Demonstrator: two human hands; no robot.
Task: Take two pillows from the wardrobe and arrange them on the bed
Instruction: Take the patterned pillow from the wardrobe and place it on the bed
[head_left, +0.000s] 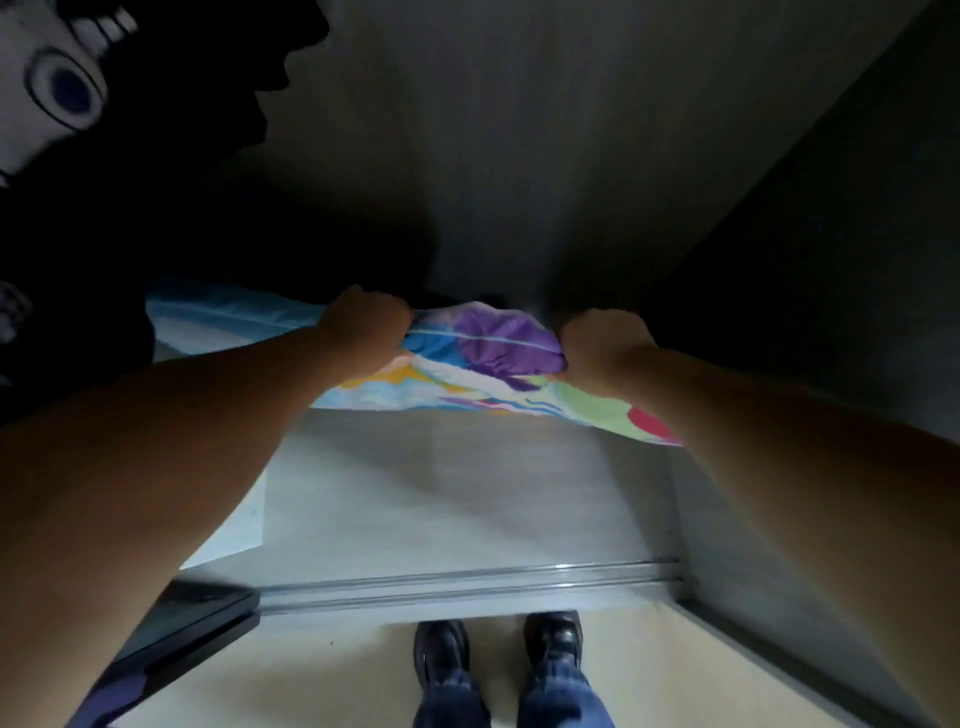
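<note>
A pillow (467, 374) in a bright cover of blue, purple, green and red patches lies inside the dark wardrobe (571, 156), above its pale floor panel. My left hand (366, 322) is closed on the pillow's front edge toward its left. My right hand (605, 345) is closed on the same edge beside the purple patch. The fabric bunches between the two fists. A light blue part (218, 317) stretches away to the left behind my arm; whether it is the same pillow or another one I cannot tell.
Dark hanging clothes with a white cartoon print (52, 93) fill the wardrobe's upper left. The sliding-door track (467, 582) runs across the wardrobe's front. A dark door edge (182, 629) stands at lower left. My two shoes (498, 654) stand on the pale floor.
</note>
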